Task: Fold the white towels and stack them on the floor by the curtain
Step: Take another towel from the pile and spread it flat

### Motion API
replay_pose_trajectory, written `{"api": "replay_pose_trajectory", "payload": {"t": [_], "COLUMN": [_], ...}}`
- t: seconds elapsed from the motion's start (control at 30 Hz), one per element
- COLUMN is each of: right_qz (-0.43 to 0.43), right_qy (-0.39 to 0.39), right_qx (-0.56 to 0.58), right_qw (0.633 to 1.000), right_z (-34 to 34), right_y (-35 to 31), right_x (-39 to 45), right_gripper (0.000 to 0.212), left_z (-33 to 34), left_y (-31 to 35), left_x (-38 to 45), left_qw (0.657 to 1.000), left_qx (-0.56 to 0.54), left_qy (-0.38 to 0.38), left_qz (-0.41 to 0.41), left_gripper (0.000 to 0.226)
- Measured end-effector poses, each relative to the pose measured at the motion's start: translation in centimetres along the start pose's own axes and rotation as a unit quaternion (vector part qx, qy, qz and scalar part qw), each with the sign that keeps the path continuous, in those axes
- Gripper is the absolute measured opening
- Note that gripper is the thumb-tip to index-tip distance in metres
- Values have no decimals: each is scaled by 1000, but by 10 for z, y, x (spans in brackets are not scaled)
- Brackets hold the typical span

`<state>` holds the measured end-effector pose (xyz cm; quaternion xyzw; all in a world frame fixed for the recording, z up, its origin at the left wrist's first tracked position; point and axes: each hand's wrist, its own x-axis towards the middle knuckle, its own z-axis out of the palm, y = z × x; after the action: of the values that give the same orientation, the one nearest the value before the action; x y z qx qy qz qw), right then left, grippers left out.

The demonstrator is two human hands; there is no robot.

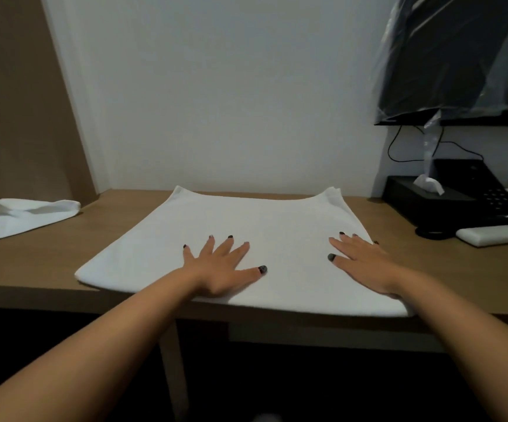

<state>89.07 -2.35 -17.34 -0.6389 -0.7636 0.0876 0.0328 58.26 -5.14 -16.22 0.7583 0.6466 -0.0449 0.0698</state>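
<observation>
A soft white towel (246,226), folded to a flat, nearly square slab, lies on the smooth brown wooden table (109,229). The left hand (222,266) and right hand (365,263) press on it palms down, fingers straight and spread, grasping nothing. A second rumpled towel (18,214) lies far left.

soft matt white cloth towel (246,239) on a smooth matt wood-look desk (109,226); crinkled glossy plastic film (459,56)
</observation>
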Motion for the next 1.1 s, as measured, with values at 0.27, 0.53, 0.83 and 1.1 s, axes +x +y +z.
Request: {"api": "replay_pose_trajectory", "payload": {"t": [0.27,0.53,0.83,1.1], "right_qz": [72,122,97,174], "right_qy": [12,25,18,212], "right_qx": [0,27,36,284], "right_qw": [997,992,994,919], "right_z": [13,19,-13,-5], "right_y": [-41,-84,-53,-8], "right_x": [-11,-33,-11,27], "right_gripper": [66,67,39,17], "left_z": [-6,8,51,63], "left_y": [-41,21,80,112], "left_x": [35,-33,-55,-46], "left_qw": [999,938,874,860], "left_qx": [2,-108,193,205], "left_qy": [30,240,299,367], "left_qz": [19,227,331,290], "left_gripper": [77,58,80,97]}}
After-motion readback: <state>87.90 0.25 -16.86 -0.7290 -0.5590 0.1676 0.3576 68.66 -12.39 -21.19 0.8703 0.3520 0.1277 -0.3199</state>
